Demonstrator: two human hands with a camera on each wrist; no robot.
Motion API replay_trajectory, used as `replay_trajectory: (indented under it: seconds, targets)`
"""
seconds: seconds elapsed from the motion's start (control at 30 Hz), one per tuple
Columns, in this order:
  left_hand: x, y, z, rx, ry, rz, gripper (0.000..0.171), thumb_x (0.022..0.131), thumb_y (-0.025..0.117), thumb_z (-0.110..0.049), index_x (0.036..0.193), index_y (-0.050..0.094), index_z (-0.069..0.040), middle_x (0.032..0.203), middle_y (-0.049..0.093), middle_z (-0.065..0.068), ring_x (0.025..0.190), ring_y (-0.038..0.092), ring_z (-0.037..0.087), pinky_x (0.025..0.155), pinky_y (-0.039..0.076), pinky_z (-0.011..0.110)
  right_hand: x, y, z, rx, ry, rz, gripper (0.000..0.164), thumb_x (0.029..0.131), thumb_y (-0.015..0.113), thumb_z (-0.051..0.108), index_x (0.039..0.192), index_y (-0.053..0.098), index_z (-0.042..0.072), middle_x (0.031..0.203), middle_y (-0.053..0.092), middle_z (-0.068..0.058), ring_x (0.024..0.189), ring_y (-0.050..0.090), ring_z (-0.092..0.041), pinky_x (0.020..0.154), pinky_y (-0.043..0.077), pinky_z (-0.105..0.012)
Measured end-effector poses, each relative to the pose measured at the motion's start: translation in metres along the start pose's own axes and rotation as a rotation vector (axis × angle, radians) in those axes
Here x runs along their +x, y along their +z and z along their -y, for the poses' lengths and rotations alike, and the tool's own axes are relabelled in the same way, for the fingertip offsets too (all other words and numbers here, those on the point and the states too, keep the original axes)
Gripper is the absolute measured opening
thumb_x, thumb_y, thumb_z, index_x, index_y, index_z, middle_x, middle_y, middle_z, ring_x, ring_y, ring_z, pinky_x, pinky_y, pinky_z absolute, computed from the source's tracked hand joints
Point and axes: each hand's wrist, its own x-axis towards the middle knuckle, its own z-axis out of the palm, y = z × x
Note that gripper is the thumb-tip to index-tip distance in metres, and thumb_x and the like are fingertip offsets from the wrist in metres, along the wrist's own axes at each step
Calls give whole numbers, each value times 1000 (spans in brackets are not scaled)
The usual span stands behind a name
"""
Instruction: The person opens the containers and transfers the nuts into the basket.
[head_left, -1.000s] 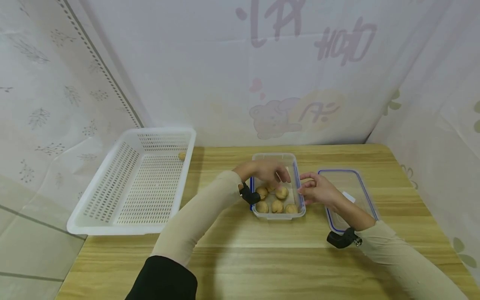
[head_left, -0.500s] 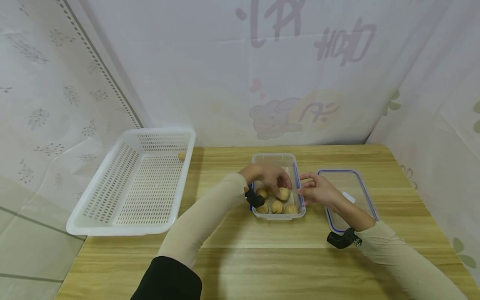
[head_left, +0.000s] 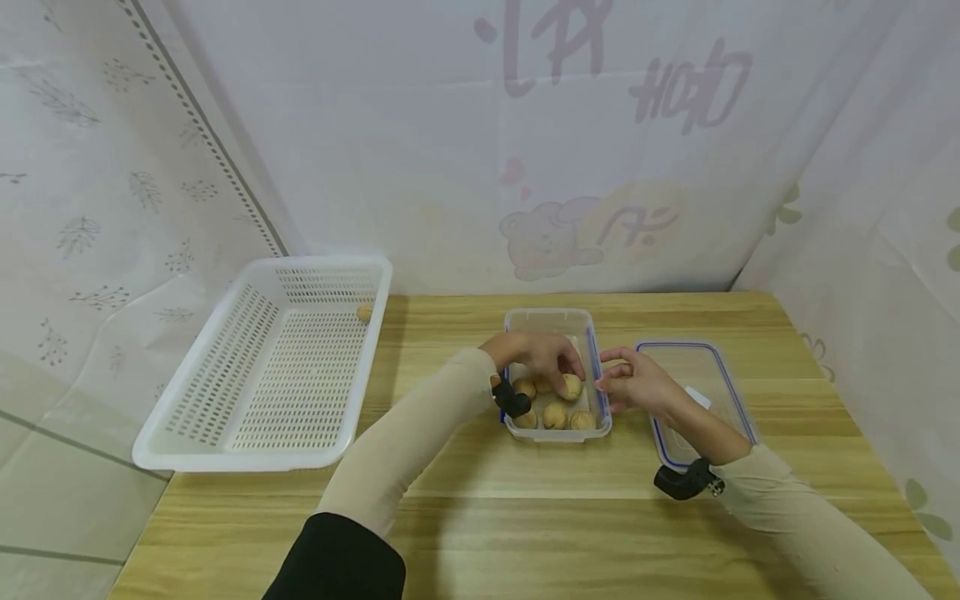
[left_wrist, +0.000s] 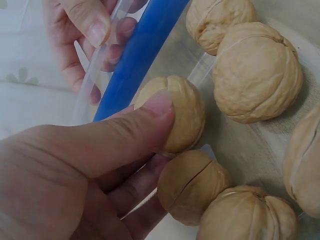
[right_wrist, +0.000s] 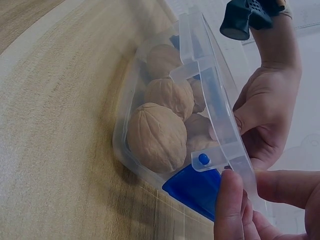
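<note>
Here, the left hand [head_left: 536, 354] pinches 1 walnut [head_left: 572, 388] in the clear box [head_left: 557, 436]

The pinched walnut is a little right and below the centre of the head frame, inside the box; the left thumb lies on it, and other walnuts [left_wrist: 257, 75] are near it. The right hand [head_left: 641, 385] holds the box's right edge narrowly between thumb and fingers. Toward the right of the frame, the blue-edged lid [head_left: 686, 373] lies on the wooden table [head_left: 540, 533]. At the left stands the white basket [head_left: 225, 461], with 1 nut [head_left: 364, 312] in its upper right corner.
</note>
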Motion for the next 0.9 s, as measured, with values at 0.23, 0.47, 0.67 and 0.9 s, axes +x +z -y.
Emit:
replay_trajectory:
  seconds: [0.23,0.47,0.67,0.9]
  targets:
    - [-2,-4,-1,45,20,-63,43,96,72,-8,137,63,-3,136,62,8,126,56,23,106,45,26,0,0,0,3,-5,4,57,101,62,6,148,32,-7,112,62,-19,91,64,-19,75,62,-40]
    - [-5,-10,-2,54,55,-147,42,97,68,-5,138,60,0,137,61,10,127,55,23,107,44,24,0,0,0,12,3,-3,57,100,63,5,148,33,-6,111,63,-16,91,64,-18,76,62,-41]
    - [-9,-15,-3,-16,90,-178,42,97,68,-2,138,60,2,140,60,12,131,54,25,111,43,30,-1,0,0,9,3,-3,55,101,61,4,147,32,-7,109,63,-15,91,64,-18,77,62,-41]
    - [-19,-27,-9,-34,111,-190,46,98,68,-6,141,57,3,145,57,13,137,50,27,114,40,30,-1,0,-1,16,-1,-3,54,102,60,4,147,32,-7,107,63,-12,91,63,-17,73,62,-37]
